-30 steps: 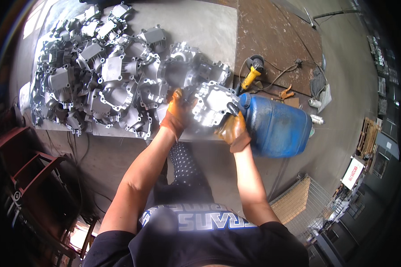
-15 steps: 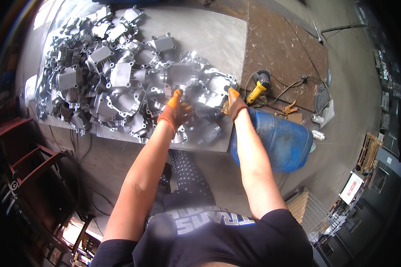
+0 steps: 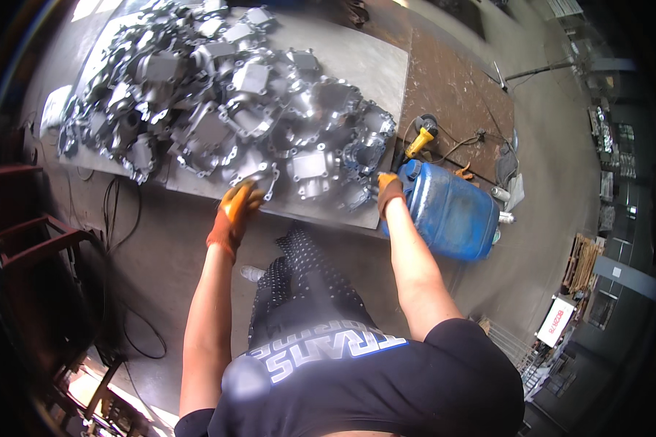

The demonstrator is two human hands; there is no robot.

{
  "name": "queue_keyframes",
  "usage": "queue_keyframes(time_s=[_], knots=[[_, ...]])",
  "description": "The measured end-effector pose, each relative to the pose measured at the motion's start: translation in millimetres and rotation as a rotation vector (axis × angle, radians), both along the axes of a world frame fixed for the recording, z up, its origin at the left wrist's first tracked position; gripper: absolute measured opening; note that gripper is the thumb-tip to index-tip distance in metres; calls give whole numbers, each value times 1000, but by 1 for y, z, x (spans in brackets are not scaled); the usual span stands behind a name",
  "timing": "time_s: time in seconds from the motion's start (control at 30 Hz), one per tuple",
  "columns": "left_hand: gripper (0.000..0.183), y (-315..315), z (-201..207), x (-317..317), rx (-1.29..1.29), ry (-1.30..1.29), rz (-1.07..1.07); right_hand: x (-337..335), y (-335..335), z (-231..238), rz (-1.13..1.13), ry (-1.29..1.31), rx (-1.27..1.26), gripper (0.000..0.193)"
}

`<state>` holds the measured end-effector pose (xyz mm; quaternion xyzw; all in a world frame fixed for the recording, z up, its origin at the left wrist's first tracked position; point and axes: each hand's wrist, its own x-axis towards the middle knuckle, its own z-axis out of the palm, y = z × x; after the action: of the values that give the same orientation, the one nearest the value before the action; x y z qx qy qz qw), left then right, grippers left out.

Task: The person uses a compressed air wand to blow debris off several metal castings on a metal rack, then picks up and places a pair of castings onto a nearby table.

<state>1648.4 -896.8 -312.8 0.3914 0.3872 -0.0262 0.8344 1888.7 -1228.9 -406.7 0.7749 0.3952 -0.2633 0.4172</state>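
Note:
Many silver-grey cast metal housings [image 3: 310,166] with square flanges and bolt lugs lie heaped on a metal-topped table [image 3: 357,51]. My left hand [image 3: 233,213], in an orange and brown work glove, is at the table's front edge. Its fingers are apart beside a nearby housing [image 3: 251,171]; whether they touch it is unclear. My right hand [image 3: 390,193], gloved alike, is at the front right corner next to the end housings [image 3: 366,153]. Its fingers are partly hidden and blurred, so any grip does not show.
A blue plastic drum [image 3: 448,211] stands right of the table, close to my right forearm. Behind it a yellow angle grinder [image 3: 420,140] with a cord rests on a brown board [image 3: 459,95]. A dark red metal frame [image 3: 40,247] and loose cables [image 3: 116,211] are at the left.
My left hand has drawn back and left, away from the housings. My right hand has come lower, off the bright housing it was touching. The view has shifted.

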Motion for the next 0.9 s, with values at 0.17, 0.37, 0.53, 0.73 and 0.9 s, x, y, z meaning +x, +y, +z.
queue_keyframes(time_s=[0.17,0.37,0.53,0.73,0.9], knots=[[40,0,-46,-271,351,436,158,-121,-21,-114,-338,52,553,22],[24,-84,-4,-545,87,840,653,-276,106,-44,-1895,781,765,32],[40,-149,-46,-667,-70,872,1047,-337,243,13,-1710,940,724,41],[42,-218,-193,-708,286,844,834,-384,414,9,-1374,1077,521,26],[36,-131,-173,-703,-209,664,1286,-457,503,-11,-1359,1074,460,25]])
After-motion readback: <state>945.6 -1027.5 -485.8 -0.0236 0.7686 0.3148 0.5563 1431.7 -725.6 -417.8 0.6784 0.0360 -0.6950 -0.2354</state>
